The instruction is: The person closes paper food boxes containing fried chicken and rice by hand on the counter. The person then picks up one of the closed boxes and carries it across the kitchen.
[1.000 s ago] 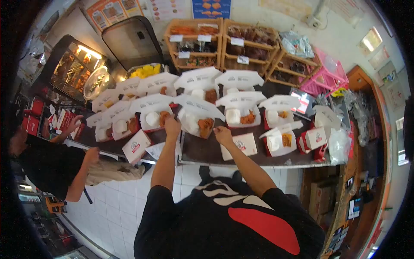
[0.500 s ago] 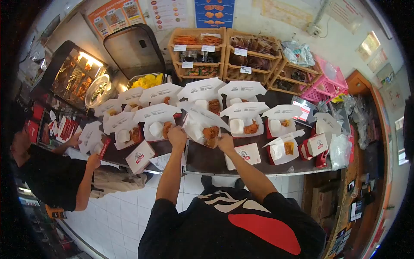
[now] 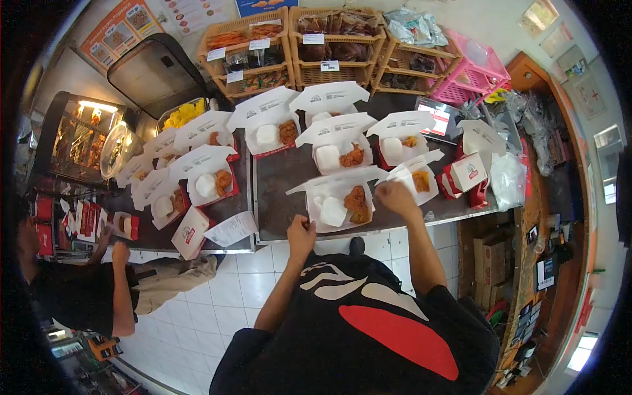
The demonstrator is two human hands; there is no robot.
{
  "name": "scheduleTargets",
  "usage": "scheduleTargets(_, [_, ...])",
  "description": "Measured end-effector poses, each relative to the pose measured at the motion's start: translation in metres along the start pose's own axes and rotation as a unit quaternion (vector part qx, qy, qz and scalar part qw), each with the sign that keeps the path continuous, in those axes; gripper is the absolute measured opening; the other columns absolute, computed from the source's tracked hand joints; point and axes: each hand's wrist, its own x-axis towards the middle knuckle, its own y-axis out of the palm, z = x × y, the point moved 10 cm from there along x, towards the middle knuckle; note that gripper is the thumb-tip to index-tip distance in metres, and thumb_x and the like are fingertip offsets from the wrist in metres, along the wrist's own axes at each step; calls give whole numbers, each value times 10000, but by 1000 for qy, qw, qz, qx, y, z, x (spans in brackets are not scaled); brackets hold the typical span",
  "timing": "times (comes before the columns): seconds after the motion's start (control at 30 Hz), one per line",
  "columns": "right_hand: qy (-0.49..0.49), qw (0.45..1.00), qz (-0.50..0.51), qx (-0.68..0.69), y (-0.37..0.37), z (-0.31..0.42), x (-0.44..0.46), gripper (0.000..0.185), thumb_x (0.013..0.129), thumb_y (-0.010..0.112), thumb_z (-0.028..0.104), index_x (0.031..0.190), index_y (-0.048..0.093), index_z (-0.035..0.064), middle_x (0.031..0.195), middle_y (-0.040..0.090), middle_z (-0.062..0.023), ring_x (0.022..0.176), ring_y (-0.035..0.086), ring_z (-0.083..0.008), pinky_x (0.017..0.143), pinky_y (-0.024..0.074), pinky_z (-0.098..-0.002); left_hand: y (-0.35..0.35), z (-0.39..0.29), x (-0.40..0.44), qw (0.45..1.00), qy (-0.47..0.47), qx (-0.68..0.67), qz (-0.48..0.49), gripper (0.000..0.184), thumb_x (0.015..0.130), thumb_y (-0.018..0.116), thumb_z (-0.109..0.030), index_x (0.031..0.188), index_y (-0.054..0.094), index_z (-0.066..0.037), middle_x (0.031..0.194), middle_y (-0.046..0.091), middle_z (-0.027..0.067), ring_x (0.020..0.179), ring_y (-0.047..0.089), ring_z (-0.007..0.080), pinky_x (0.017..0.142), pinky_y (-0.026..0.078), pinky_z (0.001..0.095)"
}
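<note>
The left hand (image 3: 301,232) is curled narrow at the near left corner of the open meal box (image 3: 337,191); the right hand (image 3: 397,197) is curled by its right side. Whether either hand grips the cardboard cannot be determined. The box sits at the near edge of the bench (image 3: 276,181), between the hands: right and slightly far of the left hand, left and slightly near of the right hand. Its long axis runs roughly left to right. The left hand appears closer to a box wall. The lid (image 3: 329,180) stands open on the far side; a white portion (image 3: 332,212) lies left of the fried chicken (image 3: 356,203). The right fingertips are obscured by the knuckles. The right hand partly covers the neighbouring box (image 3: 424,164); the meal box's near outer wall is hard to make out.
</note>
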Motion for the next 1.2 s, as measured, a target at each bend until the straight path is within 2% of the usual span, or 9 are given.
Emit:
scheduleTargets(0.07, [63, 991, -117, -22, -71, 51, 10, 240, 879, 562, 264, 919, 675, 57, 854, 675, -187, 775, 651, -367, 679, 497, -514, 7, 5, -2, 999, 2, -46, 19, 200, 777, 710, -94, 866, 549, -14, 668, 574, 107, 584, 575, 238, 602, 471, 342])
scheduleTargets(0.13, [-144, 960, -238, -24, -84, 111, 28, 258, 908, 542, 275, 1032, 659, 81, 959, 670, -187, 871, 644, -372, 735, 503, -484, 11, 7, 2, 996, -5, -74, 47, 214, 800, 720, -114, 889, 556, -9, 698, 583, 73, 599, 556, 163, 596, 458, 299])
scheduleTargets(0.3, [-49, 976, 182, -109, 21, 125, 27, 335, 919, 531, 366, 1123, 647, 126, 1089, 652, -173, 1120, 565, -347, 923, 456, -466, 6, 45, 12, 952, -136, -264, 70, 208, 899, 641, -181, 971, 576, 3, 820, 626, 38, 738, 582, 116, 623, 469, 267])
scheduleTargets(0.37, [-345, 907, 189, -152, 67, 132, -11, 376, 909, 535, 421, 1124, 629, 128, 1309, 538, -177, 1273, 446, -334, 991, 381, -565, -15, 70, 10, 891, -201, -406, -34, 223, 927, 603, -200, 1004, 583, 8, 886, 632, 45, 813, 592, 131, 696, 489, 278])
scheduleTargets(0.47, [-140, 969, 143, -143, 75, 106, -45, 405, 895, 550, 431, 1111, 596, 92, 1482, 348, -149, 1375, 307, -349, 1031, 285, -647, -43, 53, 31, 932, -103, -322, -133, 271, 948, 552, -201, 1105, 581, 17, 1085, 619, 131, 1035, 571, 228, 927, 447, 368])
scheduleTargets(0.57, [-168, 973, 28, -157, 77, 106, -56, 394, 869, 613, 359, 1082, 541, 36, 1526, 258, -157, 1411, 223, -380, 1038, 266, -666, -23, -43, 29, 987, 124, 62, -86, 461, 934, 545, -244, 1293, 475, 37, 1361, 455, 232, 1308, 384, 347, 1103, 242, 518])
scheduleTargets(0.67, [-129, 986, -10, -107, 72, 86, -52, 461, 878, 584, 389, 1163, 510, 34, 1511, 286, -167, 1406, 243, -371, 1056, 240, -654, 28, -62, 8, 960, 108, 258, 19, 691, 907, 559, -312, 1413, 292, 76, 1508, 222, 265, 1419, 173, 405, 1105, 122, 624])
scheduleTargets(0.9, [34, 994, -75, 72, 55, 8, -46, 706, 885, 593, 401, 1375, 352, -47, 1402, 384, -300, 1283, 410, -428, 1024, 376, -506, 32, -29, 9, 989, 72, 129, 5, 803, 902, 586, -323, 1429, 181, 127, 1518, 124, 315, 1421, 132, 435, 1127, 106, 582])
scheduleTargets(1.2, [164, 964, -46, 202, 58, -32, -21, 648, 810, 710, 373, 1249, 505, -58, 1166, 594, -265, 1086, 592, -344, 928, 459, -380, 33, 3, 31, 990, -40, -110, 74, 719, 798, 736, -296, 1331, 433, 78, 1275, 524, 297, 1216, 512, 366, 1002, 412, 402])
